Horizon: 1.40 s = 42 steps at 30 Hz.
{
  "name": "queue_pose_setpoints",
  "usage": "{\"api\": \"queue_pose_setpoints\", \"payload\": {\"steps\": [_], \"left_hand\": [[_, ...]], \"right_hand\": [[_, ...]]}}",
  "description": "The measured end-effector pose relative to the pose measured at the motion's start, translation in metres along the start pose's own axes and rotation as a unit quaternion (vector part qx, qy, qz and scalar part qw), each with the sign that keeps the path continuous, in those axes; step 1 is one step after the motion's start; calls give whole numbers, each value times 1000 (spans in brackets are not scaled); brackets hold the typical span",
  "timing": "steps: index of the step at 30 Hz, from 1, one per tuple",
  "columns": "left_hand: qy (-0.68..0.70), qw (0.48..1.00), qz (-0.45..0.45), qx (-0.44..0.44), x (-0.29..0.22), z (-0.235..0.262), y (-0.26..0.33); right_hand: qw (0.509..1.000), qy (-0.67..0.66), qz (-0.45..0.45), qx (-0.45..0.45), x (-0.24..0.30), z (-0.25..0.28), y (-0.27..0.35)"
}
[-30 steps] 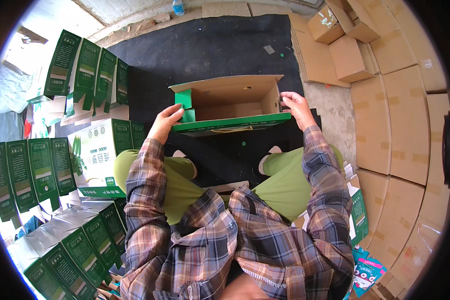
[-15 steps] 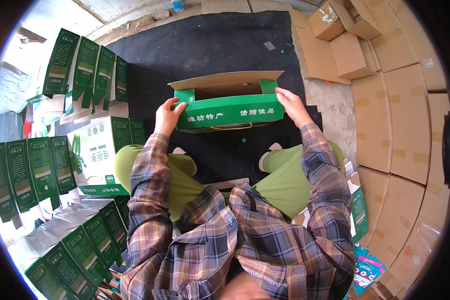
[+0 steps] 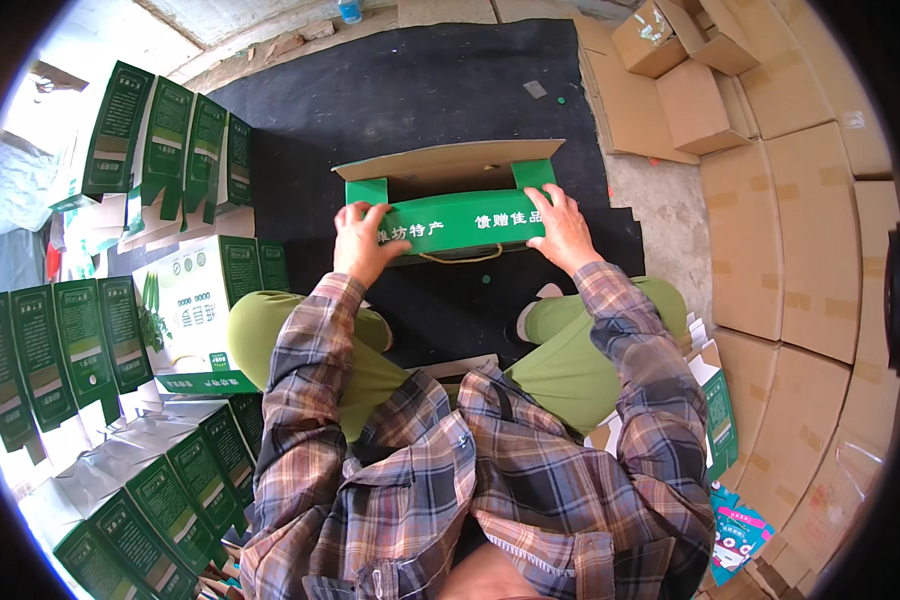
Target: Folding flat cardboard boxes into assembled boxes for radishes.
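Observation:
A green cardboard gift box point(image 3: 460, 228) with white lettering lies in front of me on the black mat point(image 3: 410, 95). Its brown-lined lid flap point(image 3: 450, 158) stands raised at the far side, and the inside shows through the gap. Along its near lower edge hangs a tan cord handle point(image 3: 460, 259). My left hand point(image 3: 365, 245) grips the box's left end, fingers on the top edge and thumb across the green panel. At the opposite end my right hand point(image 3: 564, 236) holds it likewise, fingers over the upper edge and thumb near the lower one.
Several folded-open green and white boxes point(image 3: 175, 500) stand in rows at my left, beside a white printed box point(image 3: 185, 300). Brown cartons point(image 3: 815, 240) are stacked along the right. Opened cartons point(image 3: 695, 105) sit at the far right; a blue bottle point(image 3: 349, 11) is at the back.
Both hands have shifted inward from the box's end corners onto its green near panel, thumbs now lower. The near panel is tilted a little differently; the lid flap is still raised.

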<state>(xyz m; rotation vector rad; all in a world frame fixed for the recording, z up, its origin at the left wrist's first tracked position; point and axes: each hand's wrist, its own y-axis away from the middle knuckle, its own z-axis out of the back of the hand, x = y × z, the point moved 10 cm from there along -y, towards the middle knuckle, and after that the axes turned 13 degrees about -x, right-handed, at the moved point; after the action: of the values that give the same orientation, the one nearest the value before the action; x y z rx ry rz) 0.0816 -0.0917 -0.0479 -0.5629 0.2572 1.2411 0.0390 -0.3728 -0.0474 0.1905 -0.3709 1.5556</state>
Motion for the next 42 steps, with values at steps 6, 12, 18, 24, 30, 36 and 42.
{"api": "queue_pose_setpoints", "payload": {"steps": [6,12,18,24,30,36,42], "left_hand": [[-88,993,-38,69,-14,-9,7],[-78,988,-47,123,-14,-20,5],[-108,990,-56,76,-11,-19,9],[-83,986,-136,44,-32,-9,7],[-39,989,-126,72,-27,-19,16],[-12,995,-75,58,-17,-18,18],[52,997,33,-35,-5,15,-1]], "right_hand": [[1000,-1,14,-2,3,0,0],[1000,5,16,17,-1,-1,2],[996,57,27,62,7,-10,0],[991,88,14,97,10,-21,3],[993,52,-1,108,5,-29,8],[995,-82,21,50,-8,16,-9],[986,-156,-49,-18,-53,92,-10]]}}
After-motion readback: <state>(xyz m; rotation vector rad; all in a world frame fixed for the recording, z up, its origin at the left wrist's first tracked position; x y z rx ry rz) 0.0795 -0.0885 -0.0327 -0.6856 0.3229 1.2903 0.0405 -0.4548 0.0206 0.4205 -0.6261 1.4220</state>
